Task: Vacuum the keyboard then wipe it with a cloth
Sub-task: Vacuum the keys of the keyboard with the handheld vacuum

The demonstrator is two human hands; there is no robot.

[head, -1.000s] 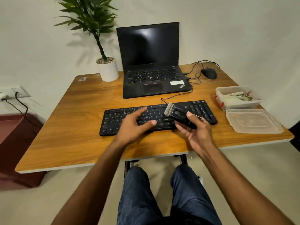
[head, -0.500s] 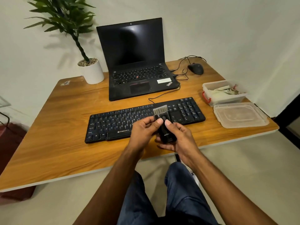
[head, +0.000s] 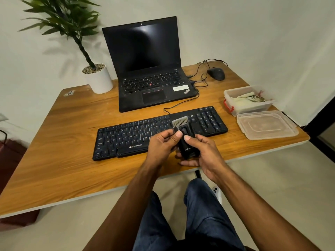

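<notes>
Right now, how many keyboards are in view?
2. The black external keyboard lies across the middle of the desk, partly behind both hands; the laptop's built-in keyboard is behind it. None seems hidden.

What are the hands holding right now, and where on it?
The mini vacuum: right hand wraps its lower body, left hand pinches its side below the brush.

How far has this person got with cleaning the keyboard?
Barely started. Both the left hand and the right hand hold the small black handheld vacuum with a brush tip above the black Zebronics keyboard, the brush not touching the keys. Vacuuming is still ahead, then wiping; the pale cloth sits in the clear plastic box.
</notes>
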